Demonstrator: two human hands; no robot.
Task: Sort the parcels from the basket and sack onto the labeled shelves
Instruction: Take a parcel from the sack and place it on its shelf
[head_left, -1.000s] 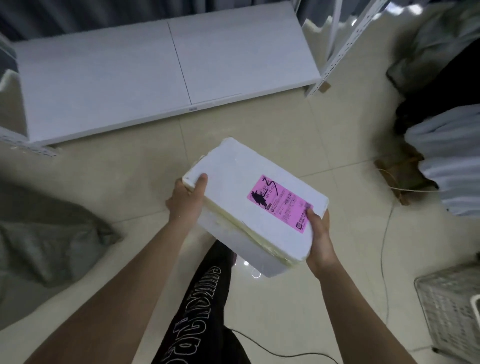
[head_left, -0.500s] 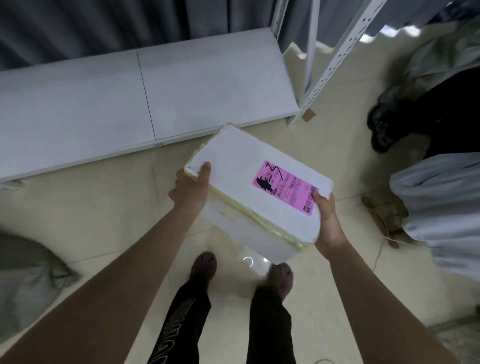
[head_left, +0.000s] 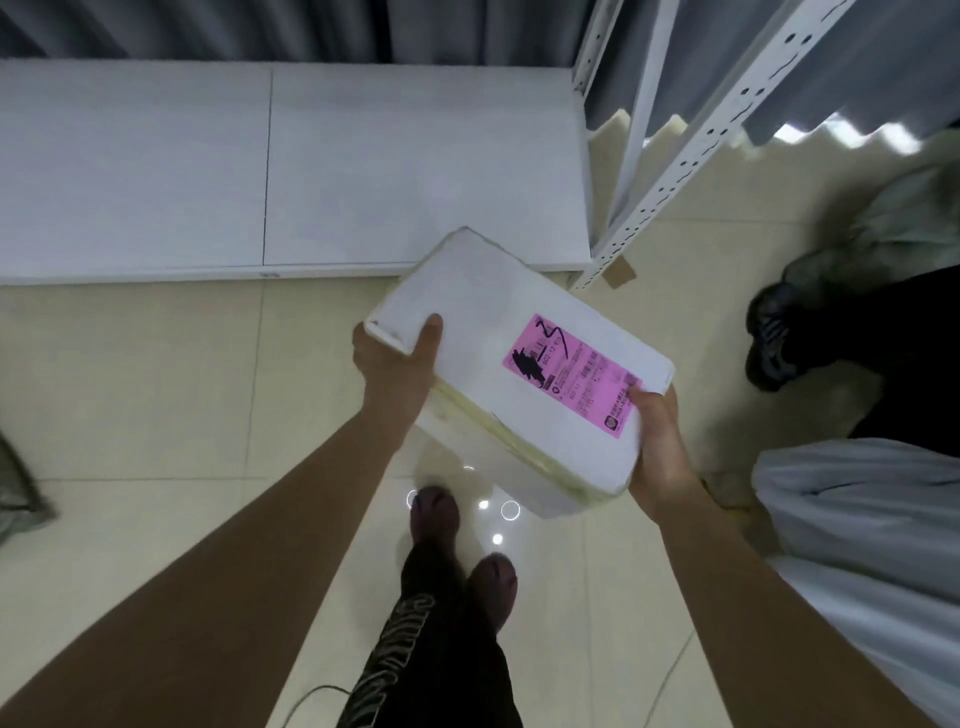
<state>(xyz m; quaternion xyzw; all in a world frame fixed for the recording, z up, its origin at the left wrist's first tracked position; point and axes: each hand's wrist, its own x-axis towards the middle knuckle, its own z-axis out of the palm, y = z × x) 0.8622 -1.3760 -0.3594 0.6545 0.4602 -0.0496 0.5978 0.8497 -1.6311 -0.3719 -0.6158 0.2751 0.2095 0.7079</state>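
While the box (head_left: 519, 374) is held above the floor, just before the low shelf (head_left: 291, 171), it is gripped at opposite corners by the left hand (head_left: 397, 358) and right hand (head_left: 657, 441). Thumbs are laid on top, apparently so that the pink label (head_left: 574, 376) is kept upward and readable for sorting.
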